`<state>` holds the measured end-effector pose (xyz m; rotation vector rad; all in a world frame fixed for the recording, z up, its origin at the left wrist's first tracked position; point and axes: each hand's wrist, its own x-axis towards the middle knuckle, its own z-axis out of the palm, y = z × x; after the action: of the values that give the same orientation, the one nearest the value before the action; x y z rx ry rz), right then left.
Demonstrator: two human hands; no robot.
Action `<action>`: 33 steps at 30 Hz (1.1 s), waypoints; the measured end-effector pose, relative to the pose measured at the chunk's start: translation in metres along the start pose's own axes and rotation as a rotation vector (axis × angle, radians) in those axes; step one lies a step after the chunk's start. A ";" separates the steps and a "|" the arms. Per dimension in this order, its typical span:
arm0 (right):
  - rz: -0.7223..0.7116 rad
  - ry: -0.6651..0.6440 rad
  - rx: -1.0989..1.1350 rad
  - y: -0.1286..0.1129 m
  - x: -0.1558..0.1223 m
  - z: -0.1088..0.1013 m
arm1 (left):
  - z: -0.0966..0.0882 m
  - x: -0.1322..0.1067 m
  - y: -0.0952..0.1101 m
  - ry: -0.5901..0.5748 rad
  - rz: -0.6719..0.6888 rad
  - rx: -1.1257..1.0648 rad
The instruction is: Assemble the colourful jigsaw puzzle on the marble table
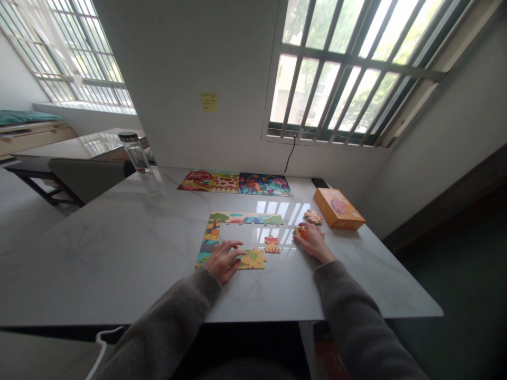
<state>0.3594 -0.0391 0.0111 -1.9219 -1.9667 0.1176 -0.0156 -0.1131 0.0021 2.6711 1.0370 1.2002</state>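
Left hand (224, 261), right hand (311, 241), marble tabletop (119, 264)

Jigsaw puzzle (245, 218) part-built: colourful edge pcs in L-shape, yellow pc (253, 259), orange-yellow pc (271, 245) inside.

A grey knit sweater (348, 316) with a soft, fuzzy surface covers both arms. Its left sleeve (166, 322) and right sleeve (352, 322) end in plain cuffs at the wrists. The left hand (224, 261) and right hand (312, 241) are bare. A thin white cable (102, 352) lies just beside the left sleeve.
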 end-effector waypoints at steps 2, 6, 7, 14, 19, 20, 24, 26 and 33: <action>-0.003 -0.025 0.013 -0.002 -0.001 -0.002 | 0.000 0.000 0.000 -0.001 -0.006 -0.004; -0.023 -0.046 0.012 -0.006 -0.004 -0.004 | -0.001 -0.001 -0.001 -0.012 -0.019 -0.004; -0.018 -0.049 -0.004 -0.007 -0.006 -0.004 | 0.000 -0.001 -0.002 -0.017 -0.021 -0.005; 0.070 -0.087 -0.082 -0.009 -0.011 -0.008 | 0.001 -0.001 -0.004 -0.010 -0.028 0.001; -0.028 -0.008 0.236 -0.011 -0.014 -0.010 | 0.000 -0.001 -0.001 -0.003 -0.034 -0.013; -0.053 0.028 0.309 -0.013 -0.015 -0.011 | -0.001 0.000 0.000 -0.005 -0.045 -0.020; -0.071 0.145 0.629 -0.029 -0.016 -0.013 | -0.006 0.006 0.006 0.008 -0.091 -0.138; -0.032 0.095 0.841 -0.044 -0.019 -0.014 | -0.009 0.011 0.010 0.027 -0.130 -0.247; -0.317 -0.289 1.017 -0.125 -0.043 -0.008 | -0.014 0.021 0.009 0.111 -0.540 -0.646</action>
<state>0.2430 -0.0899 0.0498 -0.9555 -1.7829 1.1080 -0.0101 -0.1114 0.0281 1.7189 1.0505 1.2791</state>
